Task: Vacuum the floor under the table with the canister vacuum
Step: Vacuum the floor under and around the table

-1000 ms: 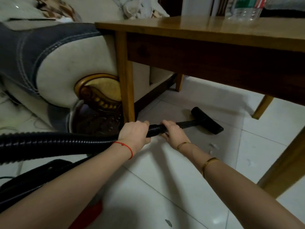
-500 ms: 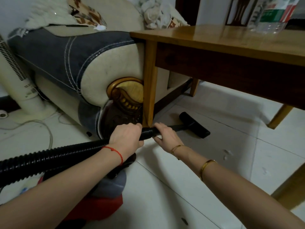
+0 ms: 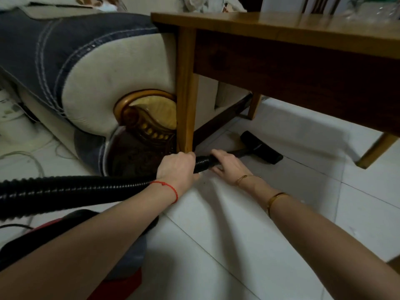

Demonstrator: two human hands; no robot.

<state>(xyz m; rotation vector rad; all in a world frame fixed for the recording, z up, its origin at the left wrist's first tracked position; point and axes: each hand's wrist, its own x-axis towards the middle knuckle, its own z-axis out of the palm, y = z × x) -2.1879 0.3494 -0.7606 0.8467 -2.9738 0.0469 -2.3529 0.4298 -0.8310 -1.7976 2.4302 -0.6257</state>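
Vacuum hose and nozzle at the table leg

Vacuum canister (image 3: 71, 226) sits low at my left, a red body with a black top, mostly hidden behind my left forearm. Its black ribbed hose (image 3: 71, 188) runs from the left edge of view across the white tile floor (image 3: 216, 245) toward the wooden table (image 3: 270, 27). The hose gives way to a smooth black wand, which ends in a wide, flat black floor nozzle (image 3: 260, 147) lying on the tiles under the table, just past the near table leg (image 3: 186, 94).

My left hand (image 3: 176, 168) is curled over the ribbed hose from above, fingers wrapped around it, right by the foot of the table leg; a red string bracelet (image 3: 167, 188) circles that wrist. My right hand (image 3: 226, 163) is just beside it, further along, thumb over the top of the wand and fingers reaching under it in a looser grasp. Two gold bangles (image 3: 276, 199) sit on my right forearm. Both arms stretch forward and low, nearly parallel. A sofa armrest (image 3: 91, 68) with carved trim stands to the left of the table leg.
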